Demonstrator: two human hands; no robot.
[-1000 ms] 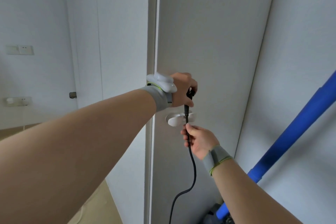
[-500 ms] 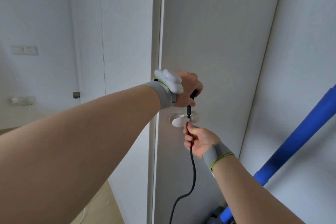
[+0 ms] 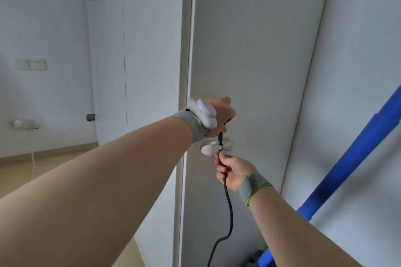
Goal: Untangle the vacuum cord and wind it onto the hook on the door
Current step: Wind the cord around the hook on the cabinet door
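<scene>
- White door: upright, filling the middle of the view, left edge facing the camera.
- Blue vacuum tube: slanted against the wall at right, well apart from the hands.
- Left hand: raised at the door's left edge, just above the hook; fingers curled tight round the cord's upper end. Grey band and white device on the wrist.
- Right hand: just below the hook, fingers clamped on the cord, grey band on the wrist.
- Black cord: taut from left hand down across the hook's middle into the right hand, then hanging slack in a curve to the bottom edge of view.
- White lobed hook: fixed on the door near its left edge, between the two hands, touching the cord.
- Wall switch plates: far left, on the distant wall.
</scene>
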